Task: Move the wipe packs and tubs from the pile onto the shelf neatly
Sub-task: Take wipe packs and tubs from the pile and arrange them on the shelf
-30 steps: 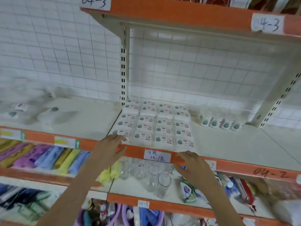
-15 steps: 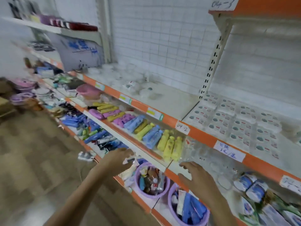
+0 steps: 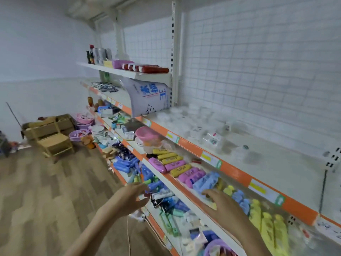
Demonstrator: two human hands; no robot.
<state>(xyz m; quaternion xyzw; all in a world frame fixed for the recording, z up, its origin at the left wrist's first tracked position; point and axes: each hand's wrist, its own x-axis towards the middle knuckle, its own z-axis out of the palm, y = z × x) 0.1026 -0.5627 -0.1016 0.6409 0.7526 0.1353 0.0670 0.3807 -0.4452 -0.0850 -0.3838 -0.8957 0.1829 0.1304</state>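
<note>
- Both hands are out in front and carrying nothing: the left hand (image 3: 132,197) is hanging over the floor side of the aisle, fingers spread and loosely bent.
- The right hand (image 3: 222,204) is hovering just above the edge of the lower shelf (image 3: 191,206), fingers fanned out, gripping nothing.
- The pile (image 3: 206,134) is sitting on the orange-edged shelf (image 3: 276,163) above, a blurry heap of pale packs and tubs against the tiled back wall, well apart from both hands.
- One pack (image 3: 213,138) with a red and green label is lying at the front of that heap, and a tub (image 3: 243,151) with a dark lid spot is standing off to its right; the rest is too hazy to count.
- By my reading, this is the fetching step: empty hands, looking toward the heap for another load.
- Next move, I'd say, is calling for a reach up and forward past the orange rail (image 3: 234,172), with the hands closing on a pack or tub from the near side of the heap.
- The slippery, soft packs are likely to slide, so a two-handed scoop looks safer than a one-finger pinch.
- The rows of coloured cases (image 3: 173,163) on the shelf below are not part of this job.
</note>
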